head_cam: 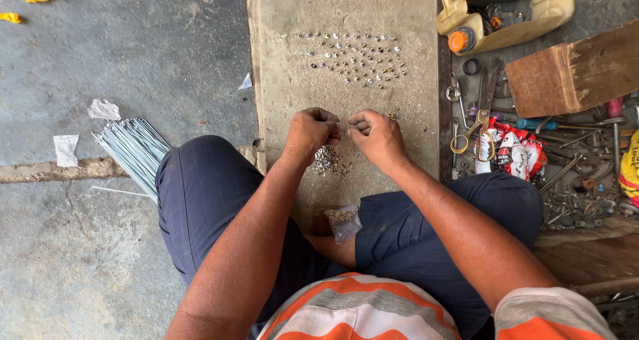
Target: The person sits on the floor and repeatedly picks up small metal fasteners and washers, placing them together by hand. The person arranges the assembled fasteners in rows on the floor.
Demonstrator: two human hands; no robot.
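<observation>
The small metal nipples (327,160) lie in a loose heap directly under your two hands, on the bare concrete slab (286,80) in front of your knees. More of them stand set out in rows (356,57) well beyond your fingertips, farther up the slab. Your left hand (310,132) and right hand (378,137) are drawn together, thumbs and forefingers pinched toward each other over the heap; something tiny seems to sit between them, though you cannot tell from here exactly what each hand grips.

These pieces look hard, smooth and very light, so they are likely to roll or skitter if nudged. Take each one with fingertip and thumb across its sides, one at a time, rather than scooping. A small clear bag (345,221) with more of them rests just below your wrists, against your leg; it is soft and will spill if tipped.

A bundle of thin steel spokes (133,152) lies well off your left hand on the floor. Scissors (480,117) and scattered tools lie beyond your right hand.
</observation>
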